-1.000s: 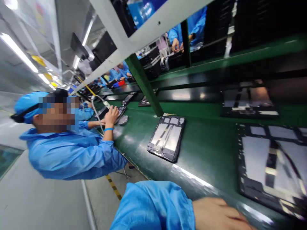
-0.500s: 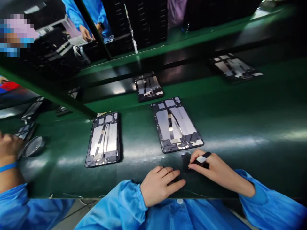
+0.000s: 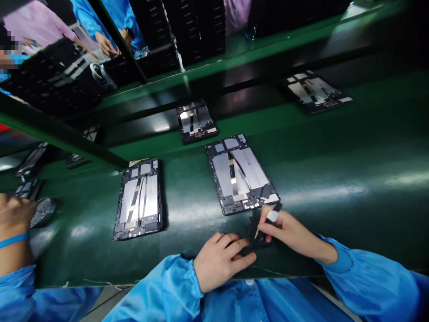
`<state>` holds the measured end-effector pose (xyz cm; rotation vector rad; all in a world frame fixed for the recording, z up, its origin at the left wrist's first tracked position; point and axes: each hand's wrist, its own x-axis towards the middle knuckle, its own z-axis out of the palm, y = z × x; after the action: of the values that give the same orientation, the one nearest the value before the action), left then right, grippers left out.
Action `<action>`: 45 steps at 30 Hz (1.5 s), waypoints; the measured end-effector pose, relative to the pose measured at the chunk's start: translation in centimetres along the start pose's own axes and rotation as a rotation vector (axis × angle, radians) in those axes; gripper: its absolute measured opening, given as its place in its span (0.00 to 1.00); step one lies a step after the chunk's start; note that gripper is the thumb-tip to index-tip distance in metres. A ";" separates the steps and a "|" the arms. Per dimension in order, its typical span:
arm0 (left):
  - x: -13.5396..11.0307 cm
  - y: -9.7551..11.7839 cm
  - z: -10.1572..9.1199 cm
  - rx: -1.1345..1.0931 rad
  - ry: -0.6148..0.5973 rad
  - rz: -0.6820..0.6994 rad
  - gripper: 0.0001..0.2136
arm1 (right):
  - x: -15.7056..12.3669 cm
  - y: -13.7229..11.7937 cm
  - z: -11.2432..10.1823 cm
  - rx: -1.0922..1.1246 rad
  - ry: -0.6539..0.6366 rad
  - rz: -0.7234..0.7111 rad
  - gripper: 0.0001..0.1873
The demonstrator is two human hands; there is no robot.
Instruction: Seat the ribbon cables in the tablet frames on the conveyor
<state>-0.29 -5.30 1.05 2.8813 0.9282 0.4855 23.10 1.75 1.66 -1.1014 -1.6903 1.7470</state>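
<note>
While the left hand [image 3: 223, 261] lies palm down, fingers slightly spread, on a green bench [image 3: 335, 165], the right hand [image 3: 288, 232] pinches a dark, pen-like tool [image 3: 272, 216] whose tip slants down toward the left hand's fingers. The hands are close but apart. Between them lies a small dark piece [image 3: 253, 223]; whether the tip touches it cannot be told. Just beyond the right hand rests an uncovered tablet [image 3: 239, 174], silver inside facing up. A second tablet [image 3: 139, 201] lies farther left, beyond the left hand. Well left of both hands, a co-worker's hand [image 3: 15, 214] wears a blue wristband [image 3: 14, 240].
</note>
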 end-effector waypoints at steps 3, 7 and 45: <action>0.1 -0.6 -0.5 -0.062 0.023 -0.035 0.13 | 1.8 -1.5 -1.6 0.168 0.067 0.004 0.24; 0.5 -2.9 -1.2 -0.048 0.122 -0.175 0.11 | 5.4 -4.0 -2.7 0.107 0.005 0.048 0.26; 0.6 -4.7 -0.4 -0.005 0.255 -0.262 0.09 | 8.6 -4.6 -2.0 -0.059 -0.157 0.173 0.25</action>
<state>-2.59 -1.10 0.85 2.6769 1.3145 0.8377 18.93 10.33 4.39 -1.1954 -1.7953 1.9465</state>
